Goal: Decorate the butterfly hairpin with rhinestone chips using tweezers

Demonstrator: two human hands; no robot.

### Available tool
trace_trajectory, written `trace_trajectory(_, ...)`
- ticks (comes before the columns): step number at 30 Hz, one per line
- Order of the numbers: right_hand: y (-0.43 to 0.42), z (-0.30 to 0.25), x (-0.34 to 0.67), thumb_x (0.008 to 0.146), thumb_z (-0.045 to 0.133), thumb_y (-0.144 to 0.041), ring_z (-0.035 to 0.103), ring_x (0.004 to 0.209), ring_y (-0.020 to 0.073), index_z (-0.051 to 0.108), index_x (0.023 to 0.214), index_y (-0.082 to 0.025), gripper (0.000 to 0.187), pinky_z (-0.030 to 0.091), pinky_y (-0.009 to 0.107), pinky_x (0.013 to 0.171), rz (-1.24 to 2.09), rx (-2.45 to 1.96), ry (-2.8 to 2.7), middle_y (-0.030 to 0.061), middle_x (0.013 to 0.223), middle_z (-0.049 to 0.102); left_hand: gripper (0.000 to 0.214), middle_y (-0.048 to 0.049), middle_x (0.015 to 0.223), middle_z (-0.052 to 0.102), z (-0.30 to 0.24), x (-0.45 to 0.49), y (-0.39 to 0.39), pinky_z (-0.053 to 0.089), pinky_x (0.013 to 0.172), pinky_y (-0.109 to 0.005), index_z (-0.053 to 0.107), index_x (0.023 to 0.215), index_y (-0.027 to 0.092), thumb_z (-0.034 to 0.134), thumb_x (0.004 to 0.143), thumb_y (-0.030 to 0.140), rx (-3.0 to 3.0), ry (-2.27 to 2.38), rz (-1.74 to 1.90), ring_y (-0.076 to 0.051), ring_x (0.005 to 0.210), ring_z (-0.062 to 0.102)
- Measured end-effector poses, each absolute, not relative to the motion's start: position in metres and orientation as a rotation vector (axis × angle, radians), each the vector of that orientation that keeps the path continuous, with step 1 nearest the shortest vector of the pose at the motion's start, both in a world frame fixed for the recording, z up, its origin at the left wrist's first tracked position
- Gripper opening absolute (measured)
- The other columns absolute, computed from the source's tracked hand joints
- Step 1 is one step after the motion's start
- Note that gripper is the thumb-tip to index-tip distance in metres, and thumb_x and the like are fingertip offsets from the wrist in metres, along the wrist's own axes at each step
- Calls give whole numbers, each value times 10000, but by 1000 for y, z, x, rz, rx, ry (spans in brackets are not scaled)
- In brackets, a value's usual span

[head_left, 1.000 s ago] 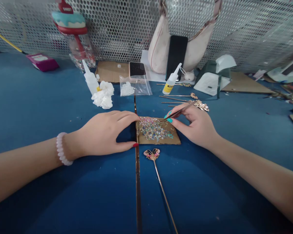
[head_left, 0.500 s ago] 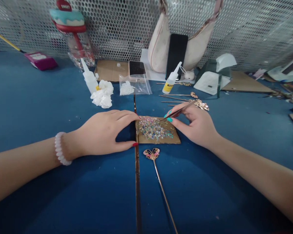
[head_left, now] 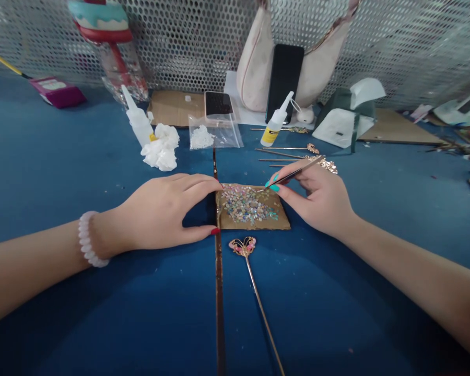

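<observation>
A small piece of cardboard (head_left: 280, 220) lies flat on the blue table, covered with many tiny coloured gems (head_left: 247, 204). My left hand (head_left: 168, 211) holds this cardboard at its left side, the thumb at the near corner and the fingertips at the far one. In my right hand (head_left: 317, 196) are tweezers (head_left: 293, 174), pinched between thumb and fingers, their tips down at the gems near the far edge. Whether a gem sits between the tips is too small to tell. Just in front of the cardboard lies a gold hairpin (head_left: 257, 292) with a pink butterfly head (head_left: 243, 246).
Behind my hands are two glue bottles (head_left: 139, 122) (head_left: 274, 125), crumpled white tissue (head_left: 162, 149) and a bag of white beads (head_left: 203, 137). Several more hairpins (head_left: 284, 160) lie beyond my right hand. A phone (head_left: 285, 83) leans on a pale handbag (head_left: 254, 68). A dark seam (head_left: 219, 292) crosses the table.
The tweezers have tilted slightly, with their tips still among the gems at the cardboard's far side. My left hand keeps its place at the cardboard. The view has shifted a little.
</observation>
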State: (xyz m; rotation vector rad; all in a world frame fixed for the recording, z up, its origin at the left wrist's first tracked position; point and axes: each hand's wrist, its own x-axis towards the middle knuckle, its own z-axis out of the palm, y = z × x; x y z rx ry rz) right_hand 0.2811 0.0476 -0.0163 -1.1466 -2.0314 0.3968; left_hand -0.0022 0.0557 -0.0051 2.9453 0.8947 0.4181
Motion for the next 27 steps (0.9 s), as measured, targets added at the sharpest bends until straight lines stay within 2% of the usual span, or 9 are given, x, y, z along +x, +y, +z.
trace_trajectory(18,49,-16,279,809,621,-222,664,751,187,587,870,-272,86,570,348,690,426,-1131,-1923,11,837,665,547,-118,1288,576,-4,-4,54,522,897,-396,466,1290,131,570,855,446,2936,893,432,-282,1102,602)
trace_trajectory(23,50,-16,279,807,611,-193,658,739,172,583,868,-273,105,570,346,717,434,-1111,-1956,5,863,677,530,-145,1354,511,-4,-5,54,505,934,-445,476,1276,122,529,877,466,2941,847,466,-307,1168,559)
trace_trajectory(27,50,-17,279,815,608,-197,656,744,151,591,879,-255,88,567,314,728,393,-1116,-1976,2,878,681,422,-180,1364,466,-3,-2,55,552,819,-442,494,1242,102,473,913,366,2931,839,536,-324,1123,576)
